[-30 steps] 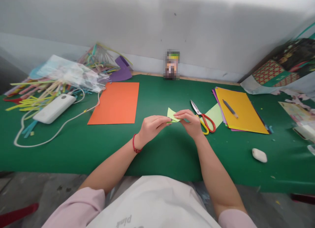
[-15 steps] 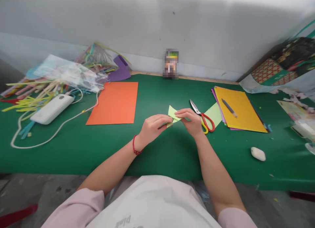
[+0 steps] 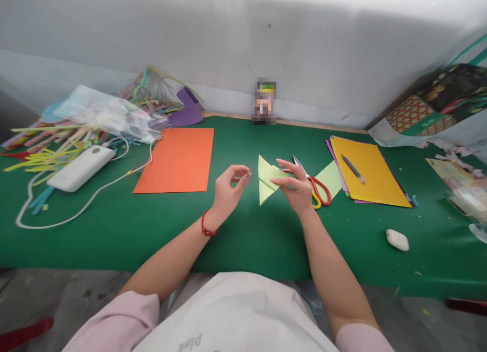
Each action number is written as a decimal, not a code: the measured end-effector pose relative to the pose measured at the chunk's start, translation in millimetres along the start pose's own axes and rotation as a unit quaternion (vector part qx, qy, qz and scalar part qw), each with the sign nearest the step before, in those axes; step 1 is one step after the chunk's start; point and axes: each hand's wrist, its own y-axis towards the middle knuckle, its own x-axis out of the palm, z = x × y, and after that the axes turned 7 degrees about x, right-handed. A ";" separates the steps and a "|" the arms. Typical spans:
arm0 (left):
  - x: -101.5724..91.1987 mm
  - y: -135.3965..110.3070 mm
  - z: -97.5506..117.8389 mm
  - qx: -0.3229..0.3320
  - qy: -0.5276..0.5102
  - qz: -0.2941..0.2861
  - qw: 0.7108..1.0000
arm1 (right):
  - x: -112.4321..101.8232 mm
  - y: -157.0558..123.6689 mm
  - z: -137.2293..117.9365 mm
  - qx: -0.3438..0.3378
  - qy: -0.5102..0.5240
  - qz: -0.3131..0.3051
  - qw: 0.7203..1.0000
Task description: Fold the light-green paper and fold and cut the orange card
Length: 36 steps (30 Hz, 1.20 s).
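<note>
A folded piece of light green paper (image 3: 268, 181) is pinched between the thumb and fingers of my right hand (image 3: 299, 188). It has a wide triangular left end with creased layers, and its right end is partly hidden by my fingers. Apart from it, to the left, is my left hand (image 3: 228, 189), its fingers curled and the fingertips meeting the thumb, with nothing visible in them. Just beyond my right hand lie scissors (image 3: 321, 191) with one red and one yellow handle, partly covered by that hand. They overlap a light green paper sheet (image 3: 332, 177).
An orange sheet (image 3: 178, 159) lies on the green table (image 3: 243, 240) at left, near a white power bank (image 3: 81, 168) with a cable and many paper strips (image 3: 49, 154). At right are stacked coloured sheets (image 3: 375, 174) with a pen (image 3: 353, 168), and a small white case (image 3: 397, 240).
My left hand has let go of the green paper and moved slightly left. The paper, now in my right hand only, is turned so its wide folded face shows.
</note>
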 end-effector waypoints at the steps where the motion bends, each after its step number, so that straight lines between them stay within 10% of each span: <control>1: 0.5 3.1 -2.7 -0.060 -0.028 0.001 0.998 | 0.8 -0.7 -0.8 0.000 -0.004 -0.012 1.000; 6: 2.4 11.1 -14.2 -0.206 -0.188 -0.208 0.937 | 5.5 -3.4 -5.9 -0.023 -0.005 -0.075 0.997; 12: 6.1 8.3 -14.2 -0.208 -0.181 -0.077 0.958 | 10.5 -3.8 -5.5 0.131 0.073 0.001 0.989; 17: 12.8 4.1 -19.7 -0.204 -0.166 -0.058 0.963 | 24.5 -7.2 -1.2 0.298 0.151 -0.088 0.938; 36: 8.7 0.3 -17.3 -0.056 -0.141 -0.077 0.985 | 22.0 -5.8 -3.7 0.312 0.220 -0.139 0.914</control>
